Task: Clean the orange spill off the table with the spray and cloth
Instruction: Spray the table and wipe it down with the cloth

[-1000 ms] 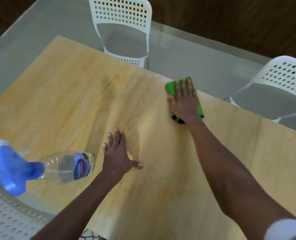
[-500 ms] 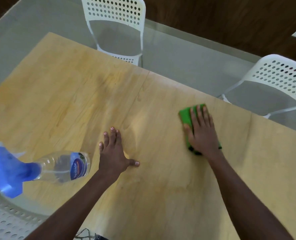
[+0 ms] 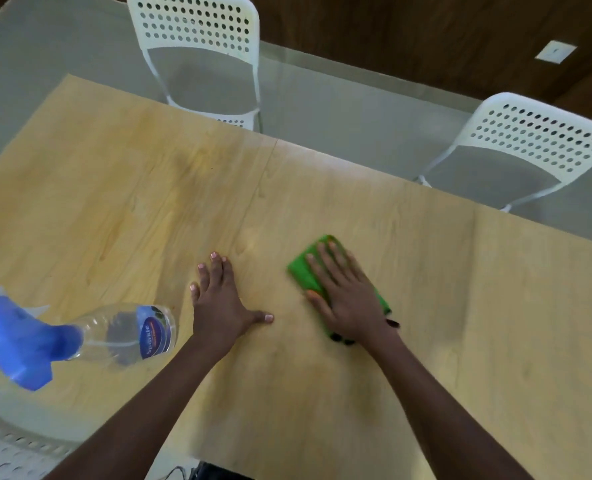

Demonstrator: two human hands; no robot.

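Right hand (image 3: 348, 296), fingers flat on the green cloth (image 3: 303, 271), has dragged it from upper right to frame centre w/ left hand (image 3: 223, 299) splayed empty on worktop (image 3: 460, 289), spray bottle (image 3: 79, 336) lying lower left; faint orange smear (image 3: 197, 168) remains, so wiping prob. not finished.

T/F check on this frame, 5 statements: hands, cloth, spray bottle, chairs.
1. The right hand presses flat on the green cloth. True.
2. The left hand grips the spray bottle. False: it rests flat on the table, beside the bottle and apart from it.
3. The spray bottle has a blue trigger head and a clear body. True.
4. The cloth lies on a chair seat. False: it lies on the wooden tabletop under the right hand.
5. Two white perforated chairs stand along the table's far side. True: one chair on the left, the other chair on the right.
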